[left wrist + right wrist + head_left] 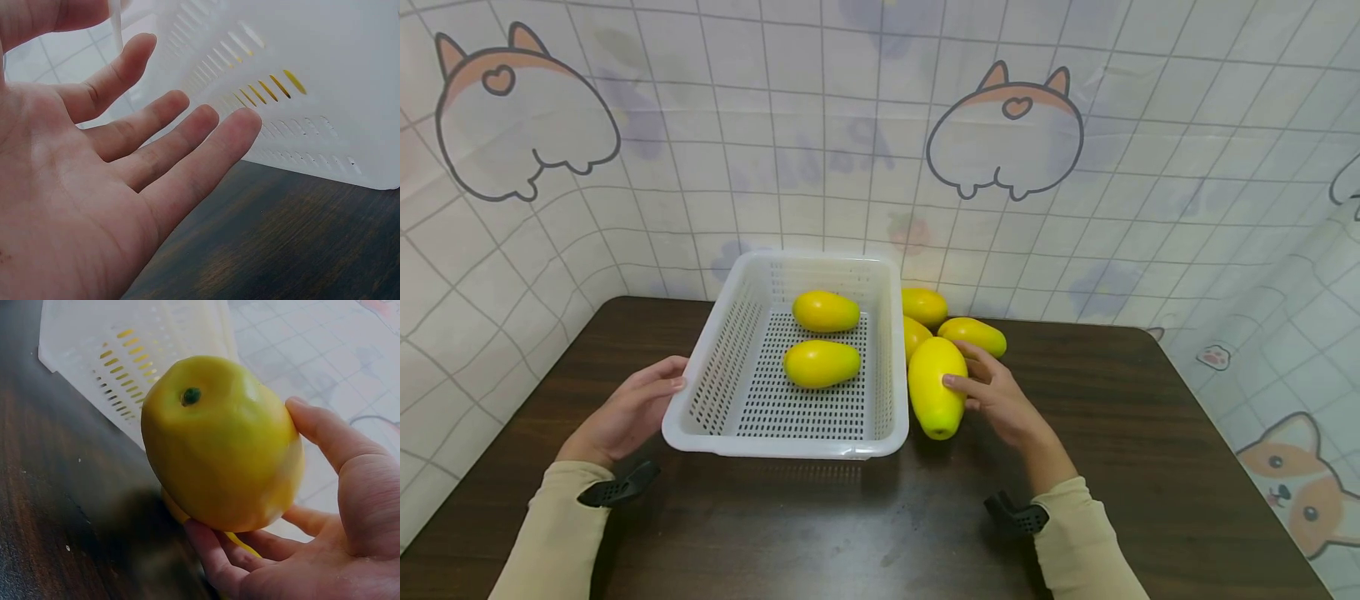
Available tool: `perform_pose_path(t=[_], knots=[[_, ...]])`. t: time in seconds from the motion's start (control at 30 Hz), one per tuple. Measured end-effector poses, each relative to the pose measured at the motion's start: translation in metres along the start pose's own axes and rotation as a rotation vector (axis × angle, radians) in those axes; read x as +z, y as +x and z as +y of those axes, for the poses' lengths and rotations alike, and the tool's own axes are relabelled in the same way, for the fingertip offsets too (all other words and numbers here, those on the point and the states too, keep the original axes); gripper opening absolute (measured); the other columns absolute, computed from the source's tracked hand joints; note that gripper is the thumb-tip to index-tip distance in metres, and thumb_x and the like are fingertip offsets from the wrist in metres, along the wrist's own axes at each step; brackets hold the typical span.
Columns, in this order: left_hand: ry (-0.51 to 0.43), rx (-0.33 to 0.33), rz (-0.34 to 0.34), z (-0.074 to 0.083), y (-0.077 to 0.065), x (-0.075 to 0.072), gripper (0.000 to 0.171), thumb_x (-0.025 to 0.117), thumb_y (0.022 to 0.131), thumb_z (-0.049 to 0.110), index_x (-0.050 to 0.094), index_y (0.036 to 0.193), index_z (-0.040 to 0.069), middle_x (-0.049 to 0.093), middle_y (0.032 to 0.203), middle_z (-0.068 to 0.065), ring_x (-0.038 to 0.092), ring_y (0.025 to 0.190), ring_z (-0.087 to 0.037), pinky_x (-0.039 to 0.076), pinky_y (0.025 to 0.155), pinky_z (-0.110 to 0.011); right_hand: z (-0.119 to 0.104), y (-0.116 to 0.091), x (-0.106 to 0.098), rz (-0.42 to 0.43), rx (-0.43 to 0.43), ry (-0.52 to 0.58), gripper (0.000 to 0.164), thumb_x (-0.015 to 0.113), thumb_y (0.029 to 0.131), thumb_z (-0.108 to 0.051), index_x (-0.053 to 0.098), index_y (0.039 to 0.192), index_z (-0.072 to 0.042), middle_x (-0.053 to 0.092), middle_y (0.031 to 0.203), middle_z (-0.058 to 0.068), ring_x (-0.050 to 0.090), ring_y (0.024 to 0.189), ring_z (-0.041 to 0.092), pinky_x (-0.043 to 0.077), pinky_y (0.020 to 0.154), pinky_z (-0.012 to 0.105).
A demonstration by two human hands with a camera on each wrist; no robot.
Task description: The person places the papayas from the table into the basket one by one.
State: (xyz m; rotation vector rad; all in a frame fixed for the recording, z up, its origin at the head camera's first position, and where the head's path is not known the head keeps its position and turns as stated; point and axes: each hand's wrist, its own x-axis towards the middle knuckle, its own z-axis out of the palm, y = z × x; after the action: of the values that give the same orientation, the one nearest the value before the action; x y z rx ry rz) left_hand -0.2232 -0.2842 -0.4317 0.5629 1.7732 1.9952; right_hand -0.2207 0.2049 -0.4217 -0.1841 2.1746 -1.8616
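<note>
My right hand (1000, 396) grips a yellow papaya (937, 387) beside the basket's right wall, its thumb on one side and fingers around the other. In the right wrist view the held papaya (219, 444) shows its greenish end with a small dark green stem spot. My left hand (638, 408) is at the left side of a white perforated plastic basket (700, 396), thumb at the rim. The left wrist view shows its fingers (187, 169) spread and relaxed by the outer wall; whether they touch it I cannot tell. Two papayas (822, 364) lie inside the basket.
Several more papayas (973, 336) lie right of the basket, partly hidden by its rim and the held one. Everything stands on a dark wooden table (820, 533). A white gridded curtain (820, 167) with cartoon dogs hangs right behind the table.
</note>
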Motion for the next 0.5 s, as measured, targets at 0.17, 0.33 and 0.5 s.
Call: perform_pose_path(t=[0.17, 0.33, 0.5], knots=[[0.005, -0.001, 0.0, 0.0005, -0.0003, 0.0003, 0.031, 0.025, 0.098, 0.007, 0.04, 0.125, 0.01, 0.051, 0.119, -0.004, 0.061, 0.104, -0.017, 0.05, 0.087, -0.037, 0.0006, 0.0006, -0.0029, -0.006, -0.01, -0.004, 0.061, 0.059, 0.088, -0.026, 0.028, 0.141, -0.025, 0.038, 0.139, 0.011, 0.049, 0.102, 0.023, 0.044, 0.077, 0.031], [0.016, -0.003, 0.008, 0.0007, -0.0008, 0.0006, 0.031, 0.026, 0.099, 0.009, 0.04, 0.126, 0.012, 0.05, 0.12, -0.003, 0.06, 0.105, -0.017, 0.049, 0.088, -0.038, -0.0018, -0.0012, -0.0044, -0.014, -0.017, 0.023, 0.062, 0.059, 0.088, -0.024, 0.027, 0.141, -0.026, 0.035, 0.141, 0.01, 0.048, 0.107, 0.024, 0.044, 0.083, 0.034], [0.019, 0.003, 0.006, 0.0003, -0.0007, 0.0008, 0.031, 0.026, 0.099, 0.008, 0.04, 0.127, 0.011, 0.049, 0.12, -0.004, 0.06, 0.105, -0.017, 0.049, 0.088, -0.038, -0.004, -0.0023, -0.0056, -0.024, -0.021, 0.038, 0.063, 0.058, 0.088, -0.024, 0.025, 0.142, -0.025, 0.032, 0.144, 0.01, 0.046, 0.112, 0.025, 0.043, 0.088, 0.037]])
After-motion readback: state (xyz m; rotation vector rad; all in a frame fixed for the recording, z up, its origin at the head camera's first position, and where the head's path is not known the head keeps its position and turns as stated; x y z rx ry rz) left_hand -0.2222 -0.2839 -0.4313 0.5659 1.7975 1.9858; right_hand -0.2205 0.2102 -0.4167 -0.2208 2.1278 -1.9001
